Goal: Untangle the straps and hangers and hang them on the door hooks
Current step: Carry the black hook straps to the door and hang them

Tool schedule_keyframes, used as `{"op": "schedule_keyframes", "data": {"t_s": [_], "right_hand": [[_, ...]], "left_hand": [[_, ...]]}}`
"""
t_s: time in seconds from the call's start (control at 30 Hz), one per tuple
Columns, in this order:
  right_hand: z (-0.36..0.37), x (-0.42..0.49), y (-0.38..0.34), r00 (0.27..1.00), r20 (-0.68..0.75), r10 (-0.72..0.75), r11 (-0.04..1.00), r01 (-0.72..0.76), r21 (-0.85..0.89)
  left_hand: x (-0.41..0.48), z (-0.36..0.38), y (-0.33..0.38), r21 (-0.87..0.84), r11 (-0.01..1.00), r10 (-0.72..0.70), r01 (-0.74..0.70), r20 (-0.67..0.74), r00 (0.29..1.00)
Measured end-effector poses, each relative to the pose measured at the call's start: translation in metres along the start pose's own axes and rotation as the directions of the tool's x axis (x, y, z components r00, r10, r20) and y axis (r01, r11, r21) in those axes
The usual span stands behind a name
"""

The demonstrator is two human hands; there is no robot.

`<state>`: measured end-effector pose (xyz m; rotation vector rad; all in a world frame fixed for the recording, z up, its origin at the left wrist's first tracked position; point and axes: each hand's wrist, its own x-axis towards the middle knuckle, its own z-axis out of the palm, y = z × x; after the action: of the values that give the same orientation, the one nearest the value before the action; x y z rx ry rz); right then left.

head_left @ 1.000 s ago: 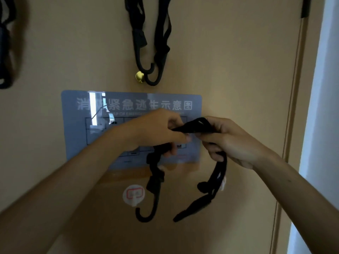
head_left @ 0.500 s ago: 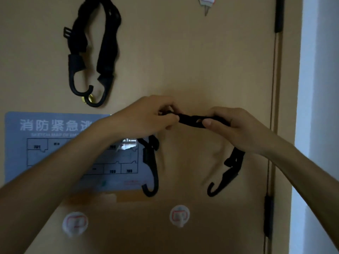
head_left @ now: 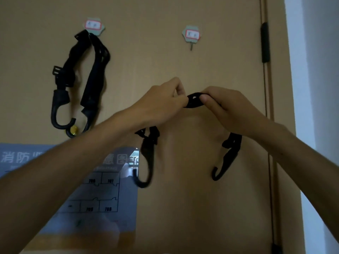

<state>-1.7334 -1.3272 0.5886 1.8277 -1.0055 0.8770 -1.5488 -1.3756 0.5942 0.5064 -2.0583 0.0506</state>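
Tan door [head_left: 165, 61] fills nearly the whole view, with a pale wall [head_left: 315, 88] beyond its hinged edge, out past the right hand [head_left: 229, 110]. That hand and the left hand [head_left: 161, 105] meet in front of the door, each pinching the middle of a black strap [head_left: 194, 101] between thumb and curled fingers, the two grips almost touching. Below the left hand one end hangs down to a hanger hook [head_left: 145, 178]; under the right hand the other end drops to the other hanger hook [head_left: 225, 160] (both dangle free of the hands). Straight above the hands sits an adhesive door hook [head_left: 191, 35], its small peg showing. Up and well to the left of the left hand, a loaded door hook [head_left: 93, 26] carries a hung strap [head_left: 91, 76], whose hook ends curl beside a brass knob [head_left: 74, 129]. Under the left forearm a blue evacuation sign [head_left: 113, 198] is stuck to the door
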Motion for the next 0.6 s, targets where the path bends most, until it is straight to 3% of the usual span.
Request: {"op": "schedule_keyframes", "data": {"t_s": [0.13, 0.33, 0.5, 0.6], "right_hand": [[-0.014, 0.015, 0.023, 0.997, 0.028, -0.069, 0.997, 0.068, 0.042], [-0.022, 0.049, 0.041, 0.979, -0.199, 0.038, 0.999, -0.031, 0.036], [-0.023, 0.091, 0.057, 0.964, -0.265, -0.016, 0.986, -0.03, -0.166], [-0.025, 0.112, 0.061, 0.951, -0.307, -0.022, 0.975, -0.048, -0.218]], "left_hand": [[0.021, -0.015, -0.002, 0.207, 0.957, 0.195, -0.201, 0.05, 0.98], [0.069, -0.037, -0.003, 0.358, 0.869, 0.355, -0.342, 0.031, 0.934], [0.108, -0.053, -0.006, 0.555, 0.771, 0.422, -0.313, -0.077, 0.903], [0.126, -0.059, -0.006, 0.587, 0.768, 0.417, -0.257, -0.154, 0.896]]}}
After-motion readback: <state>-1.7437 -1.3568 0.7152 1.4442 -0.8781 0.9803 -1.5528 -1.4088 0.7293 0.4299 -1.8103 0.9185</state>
